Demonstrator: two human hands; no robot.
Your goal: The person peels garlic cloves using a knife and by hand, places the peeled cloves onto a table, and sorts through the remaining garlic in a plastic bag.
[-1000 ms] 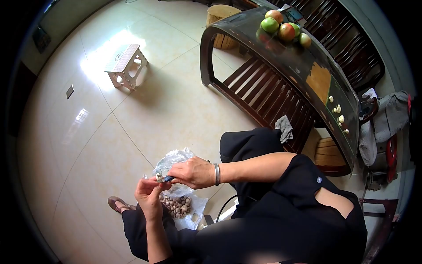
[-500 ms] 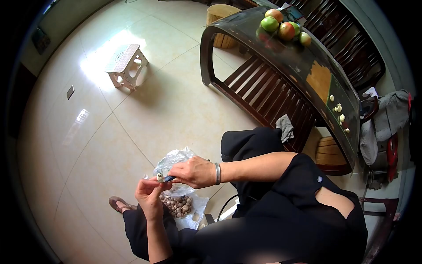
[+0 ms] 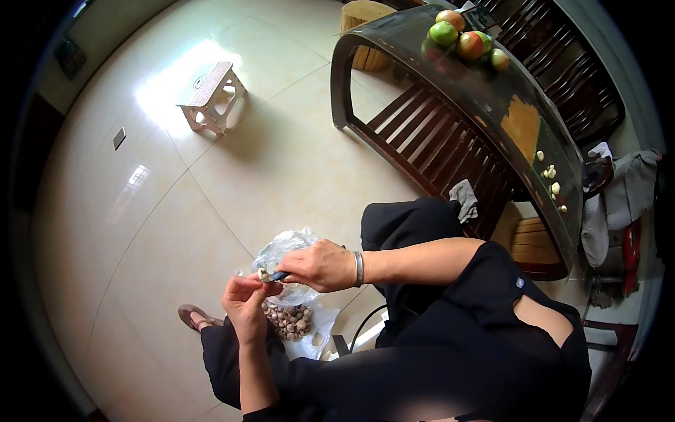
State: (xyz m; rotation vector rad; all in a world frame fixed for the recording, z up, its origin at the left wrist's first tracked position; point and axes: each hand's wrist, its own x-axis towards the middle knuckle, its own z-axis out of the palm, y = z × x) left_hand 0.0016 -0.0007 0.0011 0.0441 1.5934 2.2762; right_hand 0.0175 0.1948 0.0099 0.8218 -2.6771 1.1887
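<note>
My left hand (image 3: pixel 245 304) pinches a small whitish garlic clove (image 3: pixel 264 275) between thumb and fingertips. My right hand (image 3: pixel 320 266), with a silver bracelet at the wrist, grips a small dark-blue knife (image 3: pixel 280 276). The knife's tip meets the clove; most of its handle is covered by my fingers. Below both hands lies a heap of small brownish garlic bulbs (image 3: pixel 290 322) on a white plastic bag (image 3: pixel 322 330). Crumpled clear plastic (image 3: pixel 287 245) rises behind the right hand.
A dark wooden table (image 3: pixel 422 53) at the right bears several green-red fruits (image 3: pixel 470 46) and peeled white cloves (image 3: pixel 555 188). A grey cloth (image 3: pixel 463 200) hangs over its lower shelf. A folding stool (image 3: pixel 212 98) stands on the tiled floor (image 3: pixel 155 232).
The whole view has shifted slightly, so the furniture sits a little further right. Both hands keep their hold, and the clove is turned slightly against the knife.
</note>
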